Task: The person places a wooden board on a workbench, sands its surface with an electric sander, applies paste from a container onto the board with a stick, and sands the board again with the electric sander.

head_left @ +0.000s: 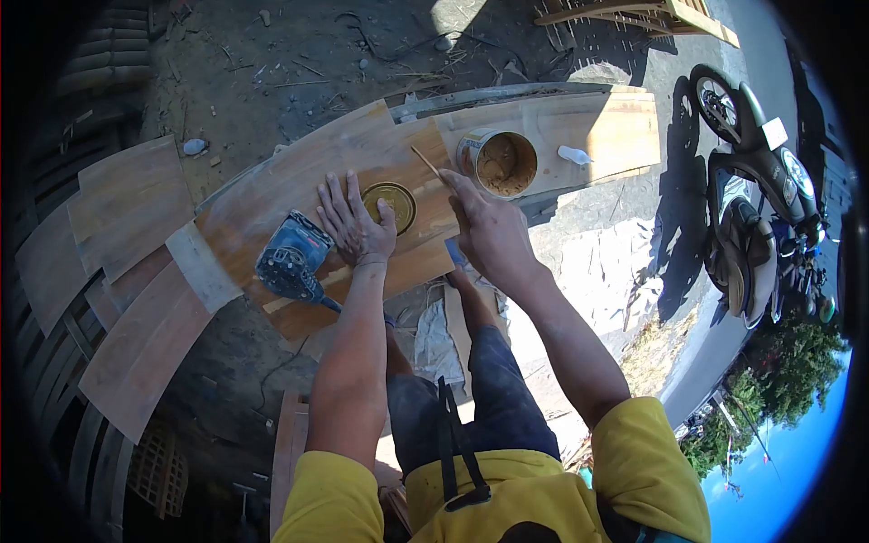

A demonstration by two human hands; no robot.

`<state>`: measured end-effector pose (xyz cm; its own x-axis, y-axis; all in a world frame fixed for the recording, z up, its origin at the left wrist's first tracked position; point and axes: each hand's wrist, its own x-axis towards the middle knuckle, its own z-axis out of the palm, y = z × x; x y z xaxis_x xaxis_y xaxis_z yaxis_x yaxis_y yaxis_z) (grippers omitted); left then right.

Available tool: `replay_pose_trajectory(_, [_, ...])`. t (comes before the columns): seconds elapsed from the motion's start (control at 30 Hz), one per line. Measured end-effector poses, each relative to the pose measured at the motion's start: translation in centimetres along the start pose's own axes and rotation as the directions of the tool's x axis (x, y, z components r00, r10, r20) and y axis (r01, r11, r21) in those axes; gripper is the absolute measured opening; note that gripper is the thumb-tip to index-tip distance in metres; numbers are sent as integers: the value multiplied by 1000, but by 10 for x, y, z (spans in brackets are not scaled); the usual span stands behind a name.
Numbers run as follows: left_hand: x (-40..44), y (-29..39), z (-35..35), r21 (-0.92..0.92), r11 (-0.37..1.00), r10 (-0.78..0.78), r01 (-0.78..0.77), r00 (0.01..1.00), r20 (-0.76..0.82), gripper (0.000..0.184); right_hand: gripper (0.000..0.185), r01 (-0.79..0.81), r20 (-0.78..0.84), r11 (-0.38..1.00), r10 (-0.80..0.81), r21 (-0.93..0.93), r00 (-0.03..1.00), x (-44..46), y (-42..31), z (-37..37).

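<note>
My left hand (356, 220) lies with fingers spread on the wooden board (294, 181), its thumb over the near edge of a round gold lid (395, 206). A blue power sander (294, 256) rests on the board just left of this hand. My right hand (489, 224) is closed on a thin wooden stick (424, 162), which points up and left above the board. Just beyond the right hand stands an open can (497, 163) with brown paste inside. A small white bottle (574, 156) lies to the right of the can.
Thin wood sheets (131, 204) are spread at the left. A motorcycle (756, 181) stands at the right. White sacking (602, 271) covers ground right of my legs. A wooden frame (643, 11) is at the top, and a cable runs from the sander.
</note>
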<state>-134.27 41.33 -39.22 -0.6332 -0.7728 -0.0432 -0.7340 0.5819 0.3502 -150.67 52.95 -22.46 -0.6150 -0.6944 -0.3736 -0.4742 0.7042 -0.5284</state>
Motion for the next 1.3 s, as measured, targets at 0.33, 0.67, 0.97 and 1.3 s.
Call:
replay_pose_trajectory(0.33, [0,-1,-3,30,999,19,-19,999,-25,77,25,-63,105,808,153,-586,983,24,80,-48])
replay_pose_trajectory(0.67, [0,1,-4,50,999,16,-15,1000,-25,75,14,31,183,831,86,-555,979,40,79,-52])
replay_pose_trajectory(0.97, [0,1,-1,53,998,24,-22,999,-46,74,21,77,283,971,-10,-226,959,54,115,-63])
replay_pose_trajectory(1.3, [1,1,-1,53,998,16,-14,999,-35,75,24,-277,391,959,234,54,890,42,118,-106])
